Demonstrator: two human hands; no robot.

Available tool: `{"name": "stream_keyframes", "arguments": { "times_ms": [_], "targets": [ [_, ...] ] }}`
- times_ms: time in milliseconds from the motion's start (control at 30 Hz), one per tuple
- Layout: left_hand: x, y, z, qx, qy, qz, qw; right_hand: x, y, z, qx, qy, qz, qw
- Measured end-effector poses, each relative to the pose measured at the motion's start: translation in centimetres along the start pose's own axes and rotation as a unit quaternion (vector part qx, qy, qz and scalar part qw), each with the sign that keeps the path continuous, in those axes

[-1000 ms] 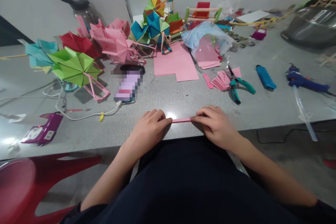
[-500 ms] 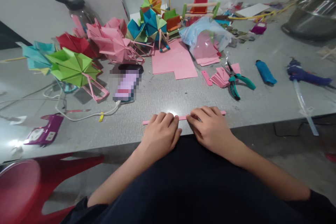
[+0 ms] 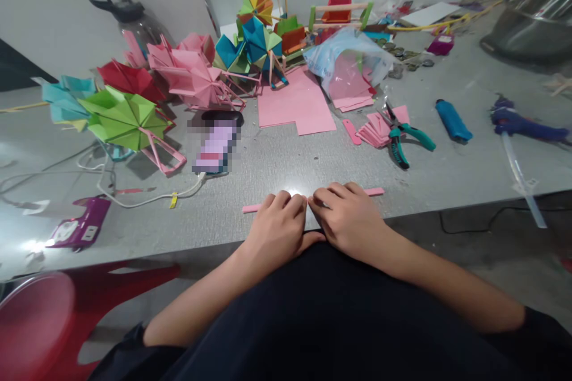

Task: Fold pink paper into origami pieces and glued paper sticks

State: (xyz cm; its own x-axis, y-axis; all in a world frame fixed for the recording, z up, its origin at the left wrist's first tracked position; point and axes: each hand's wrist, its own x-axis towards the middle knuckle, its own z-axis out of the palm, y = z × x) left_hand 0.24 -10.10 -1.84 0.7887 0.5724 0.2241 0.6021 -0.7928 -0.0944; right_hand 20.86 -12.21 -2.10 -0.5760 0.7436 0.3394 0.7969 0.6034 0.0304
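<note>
A narrow folded pink paper strip (image 3: 374,192) lies along the front of the table, its two ends showing on either side of my hands. My left hand (image 3: 276,227) presses on the left half with curled fingers, its thumb stretched out to the right near the table edge. Over the right half, my right hand (image 3: 351,214) is closed on the strip with bent fingers. The two hands almost meet, and they hide the strip's middle. Beyond them are pink paper sheets (image 3: 279,108) and a fanned stack of small pink pieces (image 3: 374,130).
Teal-handled pliers (image 3: 397,137), a blue cylinder (image 3: 453,121) and a glue gun (image 3: 527,125) lie to the right. Leftward are a phone (image 3: 217,146), a white cable, a purple device (image 3: 80,223) and several paper umbrella-like models (image 3: 125,116). A red stool (image 3: 36,321) stands below.
My right hand has slid left along the strip, closing the gap to my left hand. The left hand has shifted slightly right, and its thumb now reaches further out.
</note>
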Motion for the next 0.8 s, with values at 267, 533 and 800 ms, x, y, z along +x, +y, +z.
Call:
{"name": "stream_keyframes", "arguments": {
  "times_ms": [267,533,800],
  "targets": [
    [-0.8,-1.2,-0.2,-0.097,0.008,-0.06,0.993,0.9,2.7,-0.3,0.138,-0.023,0.031,0.99],
    [-2.1,-2.9,-0.7,-0.157,0.034,-0.118,0.98,-0.3,4.3,0.5,0.101,0.007,0.006,0.995],
    [-1.6,-4.4,-0.1,-0.049,0.06,-0.066,0.995,0.0,4.1,0.4,0.11,0.013,0.03,0.993]
  ]
}}
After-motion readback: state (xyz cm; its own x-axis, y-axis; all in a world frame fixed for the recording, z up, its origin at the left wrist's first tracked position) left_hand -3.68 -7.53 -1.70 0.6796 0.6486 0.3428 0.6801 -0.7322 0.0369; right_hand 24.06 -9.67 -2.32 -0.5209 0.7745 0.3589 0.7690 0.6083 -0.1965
